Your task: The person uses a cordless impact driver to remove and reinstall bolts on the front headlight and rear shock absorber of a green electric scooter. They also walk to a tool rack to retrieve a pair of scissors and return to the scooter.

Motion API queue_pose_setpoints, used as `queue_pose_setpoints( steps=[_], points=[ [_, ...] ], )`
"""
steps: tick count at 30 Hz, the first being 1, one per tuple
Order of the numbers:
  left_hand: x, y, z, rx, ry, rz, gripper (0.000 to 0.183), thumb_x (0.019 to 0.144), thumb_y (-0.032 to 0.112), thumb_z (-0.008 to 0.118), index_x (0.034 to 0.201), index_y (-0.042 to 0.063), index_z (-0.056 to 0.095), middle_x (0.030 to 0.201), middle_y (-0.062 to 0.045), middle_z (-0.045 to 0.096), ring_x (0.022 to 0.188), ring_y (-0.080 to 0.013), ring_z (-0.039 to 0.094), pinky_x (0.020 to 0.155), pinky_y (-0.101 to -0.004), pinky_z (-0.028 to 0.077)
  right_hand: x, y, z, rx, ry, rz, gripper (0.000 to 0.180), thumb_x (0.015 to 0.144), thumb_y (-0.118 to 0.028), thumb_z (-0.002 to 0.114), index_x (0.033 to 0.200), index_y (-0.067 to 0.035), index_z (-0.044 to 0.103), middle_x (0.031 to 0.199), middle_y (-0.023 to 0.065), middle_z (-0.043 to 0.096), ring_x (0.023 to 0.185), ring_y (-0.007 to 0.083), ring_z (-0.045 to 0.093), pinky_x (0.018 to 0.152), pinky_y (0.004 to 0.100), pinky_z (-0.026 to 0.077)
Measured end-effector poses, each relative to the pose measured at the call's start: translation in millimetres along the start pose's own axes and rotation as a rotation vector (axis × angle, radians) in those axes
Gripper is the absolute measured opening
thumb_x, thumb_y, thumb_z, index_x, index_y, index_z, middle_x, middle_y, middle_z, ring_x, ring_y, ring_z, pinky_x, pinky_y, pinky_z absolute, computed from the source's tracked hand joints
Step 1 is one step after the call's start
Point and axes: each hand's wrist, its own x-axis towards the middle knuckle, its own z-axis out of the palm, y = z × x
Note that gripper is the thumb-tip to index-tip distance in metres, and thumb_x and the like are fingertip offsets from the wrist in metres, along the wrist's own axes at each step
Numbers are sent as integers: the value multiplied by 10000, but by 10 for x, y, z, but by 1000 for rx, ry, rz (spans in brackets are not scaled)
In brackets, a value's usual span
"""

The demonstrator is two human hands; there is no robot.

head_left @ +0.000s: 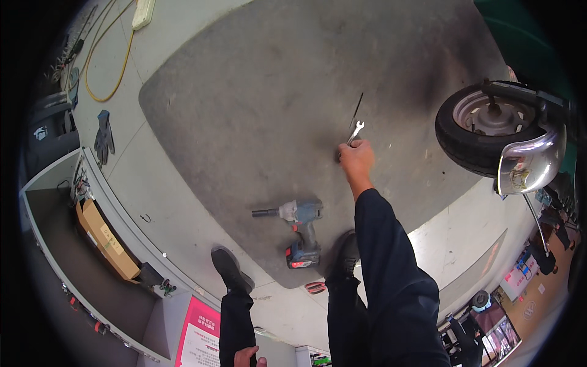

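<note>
My right hand (357,160) reaches down over the grey mat (257,110) and is shut on a silver wrench (356,130). The wrench's open-end jaw points away from me; its other end is hidden in my fist. Just beyond the jaw, a thin dark rod (357,109) lies on the mat. My left hand (248,357) shows only partly at the bottom edge, near my left leg, with fingers apart and nothing seen in them. A cordless impact wrench (305,225) with a long black socket lies on its side near my feet. Red-handled pliers (315,288) sit beside my right shoe.
At right stands a wheel with a black tyre (458,156) and a chrome fender (532,160). A grey cabinet (151,316) at lower left holds a cardboard box (110,241). Grey gloves (104,137) and a yellow cable (124,75) lie on the floor at left.
</note>
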Motion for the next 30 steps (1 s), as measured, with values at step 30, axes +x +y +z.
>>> queue_pose_setpoints(
  steps=[30],
  points=[
    [445,-1089,-896,-751,274,-305,407,1071,420,469,1091,31,587,789,-56,622,655,-151,608,622,-280,507,-4859,196,-1150,603,-1447,89,260,839,-119,756,1020,2,615,844,61,687,721,147,664,666,314,537]
  ],
)
